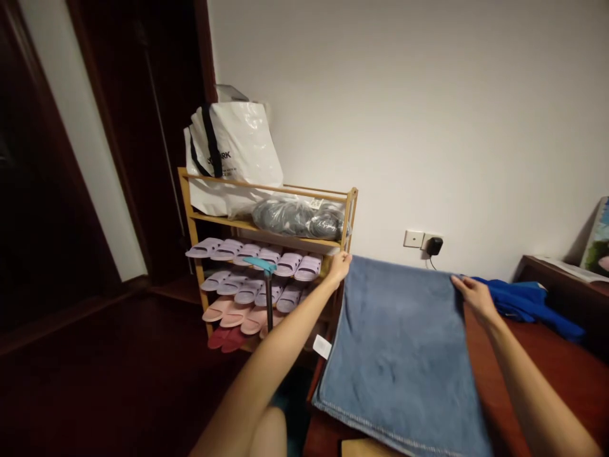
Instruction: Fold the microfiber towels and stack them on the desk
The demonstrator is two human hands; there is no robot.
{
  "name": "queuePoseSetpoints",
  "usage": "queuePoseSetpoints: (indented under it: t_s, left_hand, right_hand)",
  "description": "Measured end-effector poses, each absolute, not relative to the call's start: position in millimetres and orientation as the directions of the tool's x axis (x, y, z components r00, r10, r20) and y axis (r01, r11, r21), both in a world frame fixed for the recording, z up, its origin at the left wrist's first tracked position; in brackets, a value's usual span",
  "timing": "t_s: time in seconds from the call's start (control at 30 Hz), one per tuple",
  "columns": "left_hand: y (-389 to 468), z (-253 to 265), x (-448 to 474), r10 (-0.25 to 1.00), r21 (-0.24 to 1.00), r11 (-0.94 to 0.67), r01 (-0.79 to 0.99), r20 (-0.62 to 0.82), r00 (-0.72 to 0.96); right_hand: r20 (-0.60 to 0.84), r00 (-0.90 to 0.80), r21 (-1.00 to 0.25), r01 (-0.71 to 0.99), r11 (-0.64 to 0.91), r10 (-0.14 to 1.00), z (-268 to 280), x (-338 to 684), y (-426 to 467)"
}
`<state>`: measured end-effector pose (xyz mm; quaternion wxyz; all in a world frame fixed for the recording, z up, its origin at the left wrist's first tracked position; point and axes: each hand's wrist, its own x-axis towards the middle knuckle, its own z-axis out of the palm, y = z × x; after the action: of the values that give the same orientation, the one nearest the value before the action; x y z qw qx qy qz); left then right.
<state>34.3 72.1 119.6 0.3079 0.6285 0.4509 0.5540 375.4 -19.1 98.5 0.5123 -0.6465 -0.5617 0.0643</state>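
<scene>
A folded blue-grey cloth [399,355], soft-looking with a pale stitched edge at the near side, lies spread over a reddish-brown wooden table [533,374]. My left hand [339,266] pinches its far left corner. The far right corner is between the fingers of my right hand [476,297]. Between my hands the far edge runs nearly straight. A white tag [322,346] sticks out from the cloth's left side. Just beyond my right hand is a bright blue garment-like cloth [518,301], lying crumpled.
Left of the table stands a wooden rack [349,216] with rows of slippers [264,292], a white bag [242,139] and a plastic-wrapped bundle [299,217]. A teal-topped pole [269,285] rises before it. A black plug [434,246] sits in the wall socket.
</scene>
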Motion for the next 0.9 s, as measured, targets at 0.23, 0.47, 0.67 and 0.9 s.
queuePoseSetpoints:
  t_s: [0.23, 0.47, 0.67, 0.9]
  left_hand:
    - [117.3, 67.3, 53.2, 0.958, 0.874, -0.251, 0.417, 0.286, -0.024]
    - [128.2, 35.7, 65.0, 0.946, 0.701, -0.274, 0.658, 0.319, 0.054]
    - [91.5, 5.4, 78.8, 0.835, 0.409, -0.525, 0.746, 0.418, 0.359]
    - [103.1, -8.1, 76.2, 0.844, 0.258, -0.536, 0.804, 0.146, 0.516]
  right_hand:
    - [0.352, 0.410, -0.767, 0.642, 0.008, 0.842, 30.5, 389.0, 33.1]
    - [0.334, 0.409, -0.592, 0.792, -0.148, 0.849, 11.4, 385.7, 52.7]
    - [0.356, 0.165, -0.352, 0.935, -0.031, 0.920, -22.0, 345.9, 43.2]
    - [0.202, 0.046, -0.206, 0.978, -0.003, 0.978, -38.5, 338.9, 46.4]
